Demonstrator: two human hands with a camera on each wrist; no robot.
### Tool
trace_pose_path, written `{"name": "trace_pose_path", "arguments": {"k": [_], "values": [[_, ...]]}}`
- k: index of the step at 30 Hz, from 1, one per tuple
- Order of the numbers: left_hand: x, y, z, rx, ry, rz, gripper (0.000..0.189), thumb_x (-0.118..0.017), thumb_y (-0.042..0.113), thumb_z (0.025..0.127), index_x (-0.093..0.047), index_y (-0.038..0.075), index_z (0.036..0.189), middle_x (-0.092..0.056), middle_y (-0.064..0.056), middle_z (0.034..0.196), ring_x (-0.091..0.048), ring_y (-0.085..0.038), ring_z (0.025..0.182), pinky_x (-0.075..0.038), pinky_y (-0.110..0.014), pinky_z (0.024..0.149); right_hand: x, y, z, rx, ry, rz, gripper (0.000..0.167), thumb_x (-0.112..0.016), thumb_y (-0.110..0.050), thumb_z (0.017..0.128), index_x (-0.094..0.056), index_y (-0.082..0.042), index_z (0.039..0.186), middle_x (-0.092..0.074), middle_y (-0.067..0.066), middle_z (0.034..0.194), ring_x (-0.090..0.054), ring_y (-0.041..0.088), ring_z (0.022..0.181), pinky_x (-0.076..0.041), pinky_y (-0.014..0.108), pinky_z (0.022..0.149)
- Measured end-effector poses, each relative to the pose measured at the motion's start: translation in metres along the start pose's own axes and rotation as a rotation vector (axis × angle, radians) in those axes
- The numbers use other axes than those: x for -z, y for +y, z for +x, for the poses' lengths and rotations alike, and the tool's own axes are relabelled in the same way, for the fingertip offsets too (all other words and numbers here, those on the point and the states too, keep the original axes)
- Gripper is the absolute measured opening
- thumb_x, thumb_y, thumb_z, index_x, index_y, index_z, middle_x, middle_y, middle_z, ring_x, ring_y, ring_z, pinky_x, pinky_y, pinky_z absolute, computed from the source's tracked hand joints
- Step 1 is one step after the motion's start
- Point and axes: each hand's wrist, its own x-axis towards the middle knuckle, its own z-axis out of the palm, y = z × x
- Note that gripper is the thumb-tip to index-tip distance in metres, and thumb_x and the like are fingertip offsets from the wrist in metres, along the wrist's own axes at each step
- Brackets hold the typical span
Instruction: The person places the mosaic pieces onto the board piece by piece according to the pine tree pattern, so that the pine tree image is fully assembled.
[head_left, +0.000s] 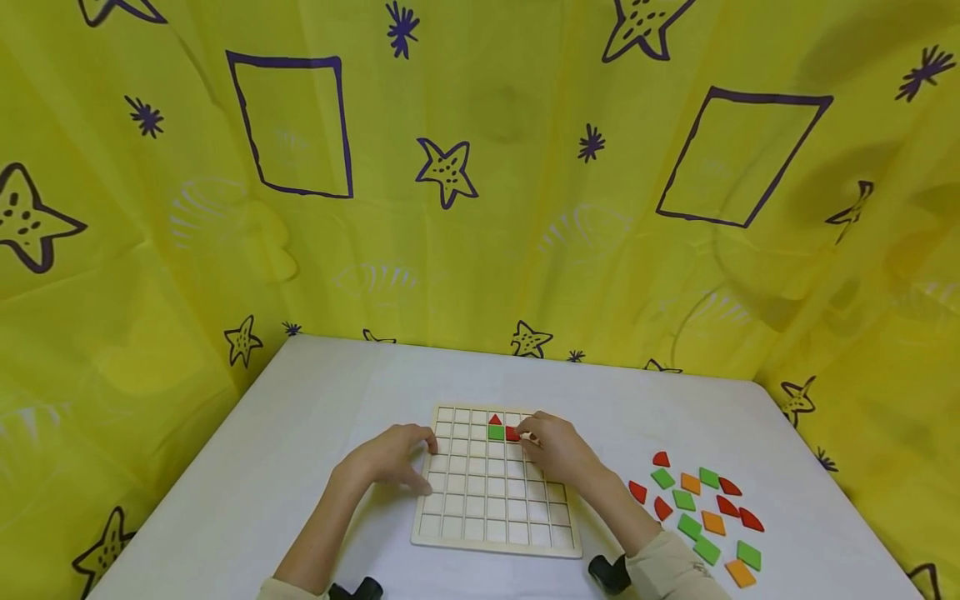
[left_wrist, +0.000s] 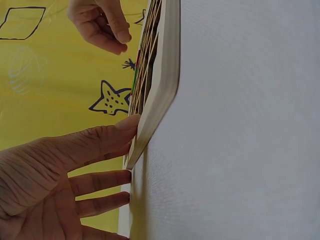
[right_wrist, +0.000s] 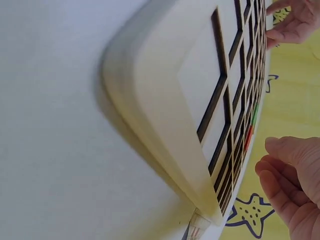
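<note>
A wooden grid board lies flat on the table, divided into square cells. In its upper rows sit a red triangle, a green square and a red piece whose right end is covered by fingers in the head view. My left hand is at the board's left side; its thumb touches the edge in the left wrist view, with the other fingers extended. My right hand hovers over the upper right cells, its fingers loosely bent; the right wrist view shows no piece between thumb and fingers.
To the right of the board, loose pieces lie scattered on the white table: several red quarter-rounds, several green squares and a few orange squares. A yellow patterned curtain hangs behind the table.
</note>
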Motion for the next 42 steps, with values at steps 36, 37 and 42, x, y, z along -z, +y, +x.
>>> {"name": "trace_pose_path", "arguments": {"k": [36,37,42], "values": [[0.002,0.002,0.000,0.011,-0.006,0.014,0.043,-0.094,0.014,0.071,-0.065,0.015,0.102,-0.066,-0.004,0.116,-0.057,-0.029,0.111,-0.045,-0.050,0.101,0.039,0.046,-0.082,-0.121,0.130,-0.077,0.021,-0.080,-0.003,0.086,-0.076,-0.009,0.106,-0.071,-0.001,0.099,-0.065,0.016,0.082,-0.057,0.030,0.072],[0.002,0.002,0.000,0.012,-0.007,0.014,0.043,-0.094,0.014,0.071,-0.065,0.014,0.102,-0.066,-0.004,0.116,-0.057,-0.029,0.111,-0.045,-0.050,0.100,0.040,0.047,-0.084,-0.124,0.134,-0.080,0.022,-0.080,-0.002,0.086,-0.076,-0.009,0.106,-0.071,-0.001,0.099,-0.065,0.016,0.082,-0.057,0.030,0.072],[0.001,0.002,-0.001,-0.007,-0.003,0.004,0.043,-0.094,0.011,0.070,-0.065,0.012,0.102,-0.066,-0.005,0.115,-0.057,-0.029,0.111,-0.045,-0.051,0.101,0.043,0.053,-0.092,-0.144,0.119,-0.088,0.029,-0.080,-0.002,0.086,-0.074,-0.008,0.114,-0.071,0.003,0.105,-0.066,0.018,0.087,-0.057,0.033,0.074]]}}
